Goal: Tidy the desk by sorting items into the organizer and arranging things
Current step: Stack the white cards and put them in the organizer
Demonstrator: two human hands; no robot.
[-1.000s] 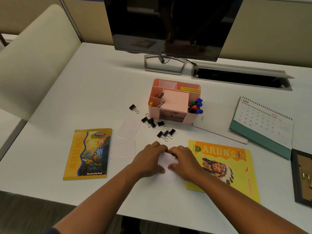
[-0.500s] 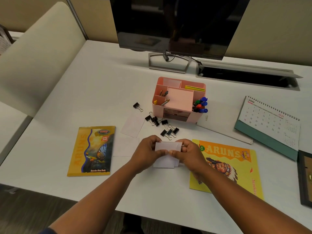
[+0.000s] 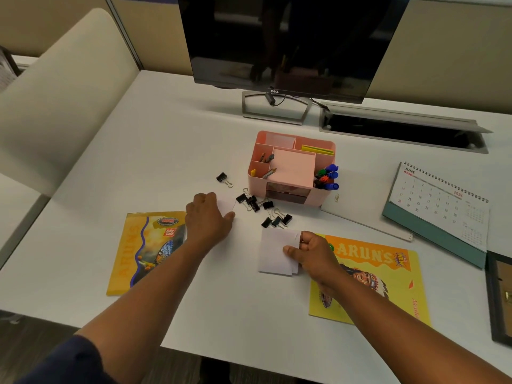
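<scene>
1. Far left of frame I see a yellow booklet (image 3: 146,252) with a butterfly cover, flat on the white desk (image 3: 138,151).
2. Left hand (image 3: 207,220) is left of centre, palm down, fingers curled over a white card (image 3: 227,205) lying on the desk; thumb sits at the card's near edge. I cannot tell if the card is gripped or just covered.
3. One lone binder clip (image 3: 224,179) lies just above that hand; a loose cluster of black binder clips (image 3: 263,209) sits centre frame, between the card and the organizer.
4. Small stack of white cards (image 3: 275,252) is centre, just below the clips; its lower edge looks to be at the desk. Right hand (image 3: 311,252) pinches its right edge, thumb on top, fingers curled behind.
5. Pink organizer (image 3: 293,167) is above centre: small items in its left compartments, yellow sheets at the back, coloured markers (image 3: 328,178) at its right side.
6. Black monitor (image 3: 291,42) stands behind it, upper centre.
7. Yellow-orange "ARUN'S" book (image 3: 388,278) lies lower right, under the right wrist.
8. A white ruler (image 3: 368,220) lies diagonally just above the book.
9. June desk calendar (image 3: 440,206) stands at right; a dark frame (image 3: 501,297) is cut by the right edge.
</scene>
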